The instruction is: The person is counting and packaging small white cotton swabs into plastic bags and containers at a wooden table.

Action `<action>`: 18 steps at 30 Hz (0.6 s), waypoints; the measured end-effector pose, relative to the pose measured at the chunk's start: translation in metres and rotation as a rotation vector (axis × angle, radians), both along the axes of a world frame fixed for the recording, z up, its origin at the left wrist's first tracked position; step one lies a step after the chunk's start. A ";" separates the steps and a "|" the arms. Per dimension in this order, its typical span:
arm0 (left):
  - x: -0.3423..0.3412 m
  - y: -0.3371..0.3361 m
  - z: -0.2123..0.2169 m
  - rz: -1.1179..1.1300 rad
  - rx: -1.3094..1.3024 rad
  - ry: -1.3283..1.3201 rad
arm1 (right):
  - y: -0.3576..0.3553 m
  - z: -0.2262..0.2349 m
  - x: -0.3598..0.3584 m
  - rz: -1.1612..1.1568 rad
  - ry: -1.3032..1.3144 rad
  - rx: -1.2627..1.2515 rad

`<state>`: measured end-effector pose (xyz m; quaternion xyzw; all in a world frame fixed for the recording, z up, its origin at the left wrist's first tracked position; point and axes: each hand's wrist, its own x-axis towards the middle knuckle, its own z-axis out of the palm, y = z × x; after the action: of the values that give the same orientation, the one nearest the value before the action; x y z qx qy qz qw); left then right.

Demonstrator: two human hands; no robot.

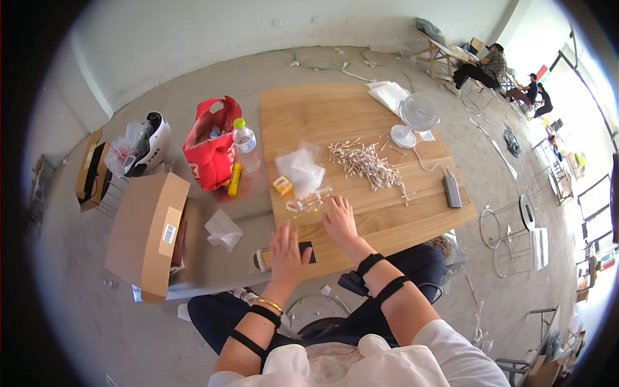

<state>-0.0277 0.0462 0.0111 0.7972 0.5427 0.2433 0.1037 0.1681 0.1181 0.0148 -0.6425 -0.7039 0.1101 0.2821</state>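
My left hand (288,253) is open, fingers spread, over a black flat object (307,253) near the table's front edge. A packed row of cotton swabs (263,260) shows beside it, partly covered by the palm. Farther up, my right hand (340,221) rests on the wooden board with its fingers slightly bent and apart, nothing visible in them. Left of its fingertips lies a clear bag of cotton swabs (309,202). Beyond are a small yellow box (282,185) and a stack of clear plastic bags (300,170). A large heap of loose swabs (369,166) spreads across the board.
A small white fan (418,116) and a grey power bank (452,191) sit at the right. To the left stand a water bottle (245,145), a red bag (207,151), a yellow tube (235,180) and a cardboard box (145,226). People sit working far right.
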 end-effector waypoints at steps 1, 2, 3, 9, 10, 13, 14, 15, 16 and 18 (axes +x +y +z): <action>0.011 0.004 -0.003 -0.007 0.005 0.003 | 0.010 0.000 0.003 0.011 -0.014 0.015; 0.021 0.008 -0.006 -0.024 -0.025 0.038 | 0.018 -0.001 0.007 0.022 -0.028 0.030; 0.028 0.013 -0.009 -0.040 -0.057 0.073 | 0.024 -0.002 0.011 0.016 -0.026 0.035; 0.053 0.055 -0.014 -0.024 0.015 0.028 | 0.042 -0.013 0.032 -0.021 -0.092 -0.049; 0.052 0.059 -0.017 -0.026 0.013 0.035 | 0.043 -0.014 0.032 -0.019 -0.093 -0.050; 0.044 0.070 -0.023 -0.022 -0.060 -0.030 | 0.037 -0.018 0.039 -0.026 -0.076 -0.023; 0.042 0.070 -0.023 -0.027 -0.099 -0.127 | 0.033 -0.022 0.045 -0.034 -0.066 0.006; 0.041 0.071 -0.024 -0.031 -0.138 -0.224 | 0.027 -0.026 0.048 -0.039 -0.064 0.002; 0.039 0.071 -0.025 -0.031 -0.141 -0.220 | 0.021 -0.025 0.048 -0.010 -0.080 0.021; 0.034 0.070 -0.027 -0.045 -0.046 -0.253 | 0.016 -0.024 0.044 0.020 -0.091 0.037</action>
<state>0.0064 0.1160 -0.0163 0.7695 0.5127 0.3271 0.1952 0.2125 0.1341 -0.0096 -0.6343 -0.7244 0.0703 0.2605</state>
